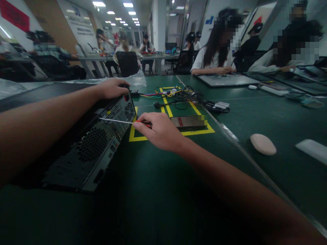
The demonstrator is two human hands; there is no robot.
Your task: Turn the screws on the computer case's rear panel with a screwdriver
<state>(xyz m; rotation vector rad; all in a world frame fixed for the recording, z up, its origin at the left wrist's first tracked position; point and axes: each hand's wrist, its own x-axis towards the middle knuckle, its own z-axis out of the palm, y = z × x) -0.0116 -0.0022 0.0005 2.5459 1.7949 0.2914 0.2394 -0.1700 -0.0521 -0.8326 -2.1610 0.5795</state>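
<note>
Screwdriver [120,121] first: I see its thin shaft running to the upper rim of the rear panel of a computer case [84,163]. The case lies on the left part of the worktop [242,112], its rear turned toward the near right corner. The right hand [163,131] has its fingers clamped on the handle. The left hand [112,88] lies over the case's top near its far corner; whether those fingers grip the edge or only rest, I cannot tell.

I judge the step in hand to be setting the tip to a fastener on that rim, though I can make out neither a screw nor firm contact. From here, I'd say the next move calls for a shaft square to the panel and a case held steady.

Right of the case, yellow tape [139,139] frames a flat box [189,121]; tangled cables [190,93] sprawl beyond it, nearer the far edge. Clear plastic [138,79] sits along that far edge. Past a seam [230,132], toward the right edge, I find a pale rounded object [263,144].

Across the worktop, a person in white [201,63] works over a flat panel [227,80]. More people sit at tables behind, under ceiling lights [128,5].
</note>
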